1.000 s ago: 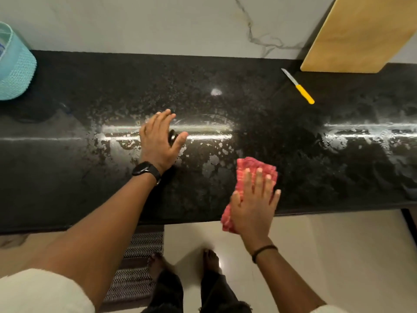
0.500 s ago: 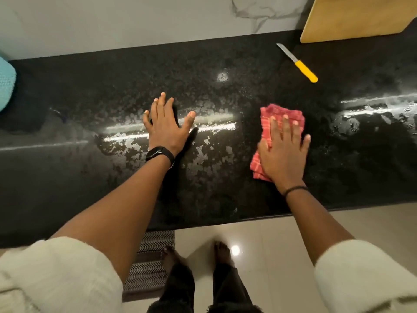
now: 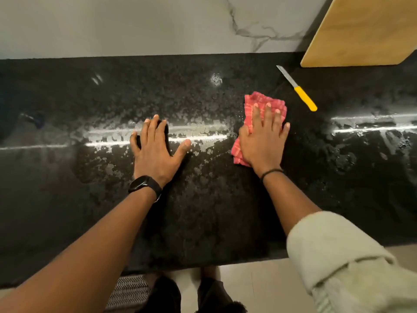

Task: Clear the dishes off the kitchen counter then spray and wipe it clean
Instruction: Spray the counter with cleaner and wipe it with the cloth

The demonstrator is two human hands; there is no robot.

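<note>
Black granite counter [image 3: 203,222] under a pale marble-look wall [image 3: 135,23], sprayed wet: beaded film [image 3: 203,129] with a bright reflection band running lengthwise, left to right. No dishes in view, so I'd judge this is the wipe step.

Reference = red checked cloth [image 3: 266,102]. Right hand [image 3: 261,141] lies flat on top of it, fingers straight and slightly spread, pressing it to the stone rather than gripping. The cloth's far edge sticks out past the fingertips. Left hand [image 3: 155,152] sits well left of the cloth, palm down on the wet stone, fingers splayed, holding nothing visible. Reads as a brace. Dark patch by its fingertips: shadow or object, can't tell.

Key geometry: the heaviest wet patch lies directly left of the cloth, between cloth and left hand, long axis parallel to the counter edge. More wet streaks right of the cloth. Strokes should probably run sideways along that axis. Right hand has the cloth; left would need to lift clear for a leftward pass.

Watch item: yellow-handled knife [image 3: 296,88] just beyond and right of the cloth, near but not touching. It lies diagonal, blade tip toward the wall, handle end closest to the cloth's right side. A rightward or outward stroke likely clips the handle. Wooden cutting board [image 3: 361,32] is farther out the same way, apparently propped on the wall. Wipe looks partway at best.
</note>
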